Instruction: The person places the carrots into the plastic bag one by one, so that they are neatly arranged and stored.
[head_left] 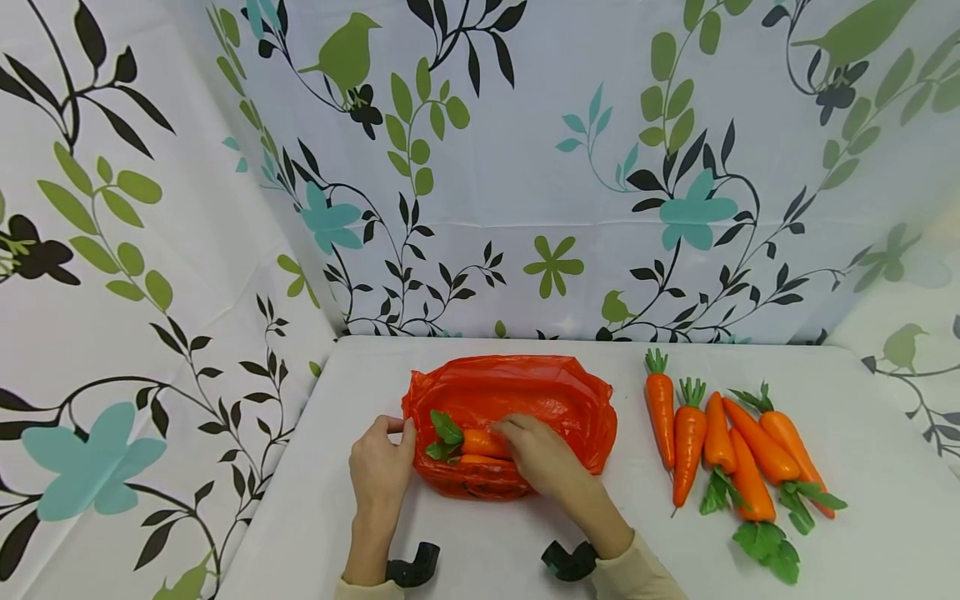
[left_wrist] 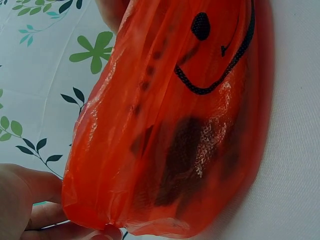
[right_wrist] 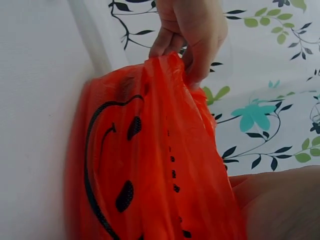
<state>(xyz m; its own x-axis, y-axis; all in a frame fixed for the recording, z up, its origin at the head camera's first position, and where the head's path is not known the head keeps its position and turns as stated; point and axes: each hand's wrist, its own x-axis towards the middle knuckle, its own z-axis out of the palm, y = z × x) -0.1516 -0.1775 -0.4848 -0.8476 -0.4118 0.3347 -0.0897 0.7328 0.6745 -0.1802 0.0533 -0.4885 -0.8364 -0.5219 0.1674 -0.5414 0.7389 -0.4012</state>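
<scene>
A red plastic bag with a black smiley print lies opened out on the white table, its mouth facing up. Inside it, near the front wall, are orange carrots with green leafy tops toward the left. My left hand pinches the bag's left rim between thumb and fingers, and the right wrist view shows this grip too. Reaching into the bag from the right, my right hand holds the leafless end of the upper carrot with bent fingers. Its fingertips are hidden behind the bag wall in the right wrist view.
Several more carrots with green tops lie in a loose group on the table to the right of the bag. A patterned curtain rises behind the table's back edge and along its left side. Black wrist-worn devices sit at both wrists.
</scene>
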